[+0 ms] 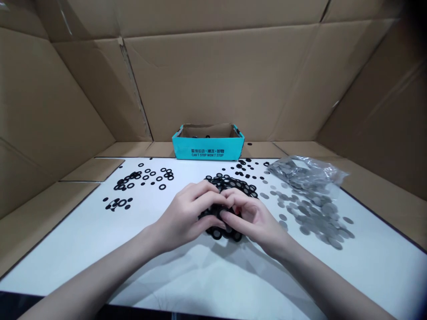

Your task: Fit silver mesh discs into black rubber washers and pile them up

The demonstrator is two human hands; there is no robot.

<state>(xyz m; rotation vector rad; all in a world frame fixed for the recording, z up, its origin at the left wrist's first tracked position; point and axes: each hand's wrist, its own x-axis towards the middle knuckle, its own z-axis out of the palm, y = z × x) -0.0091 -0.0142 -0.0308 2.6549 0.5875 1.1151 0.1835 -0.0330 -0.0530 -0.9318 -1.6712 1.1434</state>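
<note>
Over the middle of the table, my left hand [195, 206] and my right hand [250, 215] meet with fingertips close together. Both are closed in a pinch around a small black ring [221, 212], partly hidden by the fingers. Directly beneath and behind them is a heaped pile of black rings [236, 183], many with a grey disc in the centre. Some of that pile's rings [216, 234] show below the hands. To the right of my right hand lie many loose grey translucent discs [315, 218], spread flat and overlapping.
Empty-centred black rings [130, 178] and small black discs are scattered at left. More small black pieces [245, 166] lie at the back. A clear plastic bag [303, 171] of grey discs rests at right. A turquoise box [208, 149] stands behind, with cardboard walls [216, 84] around.
</note>
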